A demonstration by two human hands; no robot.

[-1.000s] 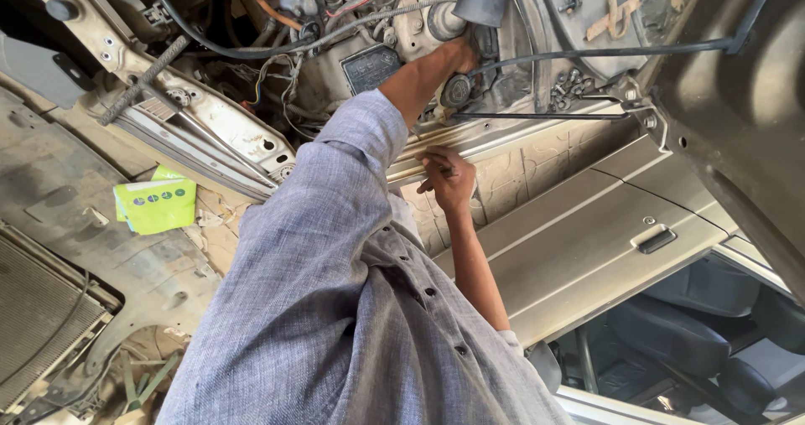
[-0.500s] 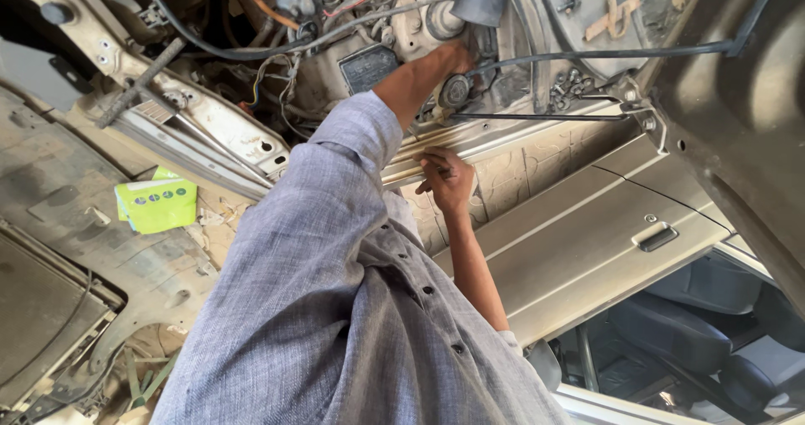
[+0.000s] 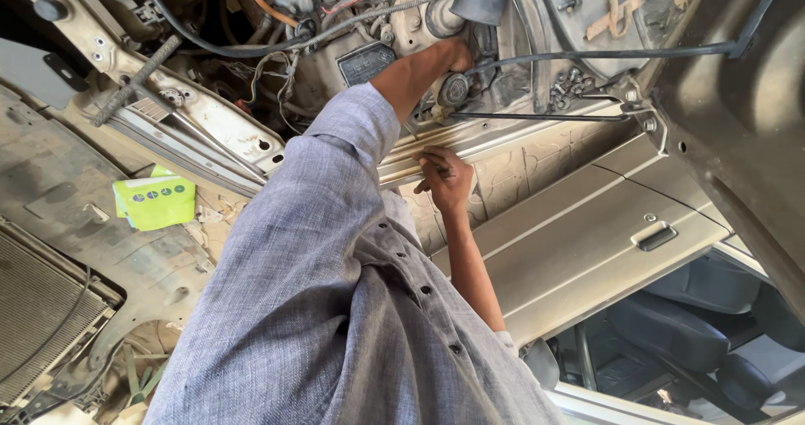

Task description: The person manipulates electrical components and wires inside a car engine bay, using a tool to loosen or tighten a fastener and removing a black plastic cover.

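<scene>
I lean over the open engine bay, a crowded mass of metal, hoses and wiring. Along its near edge runs the pale fender rail; it looks stiff and dusty, a firm thing to brace on. My right hand rests on that rail, fingers curled narrow against its lip, holding nothing. My left hand reaches past the rail into the bay beside a small round cap; whether its grip is closed I cannot tell. That cap looks light and rigid, best pinched by its rim.
</scene>
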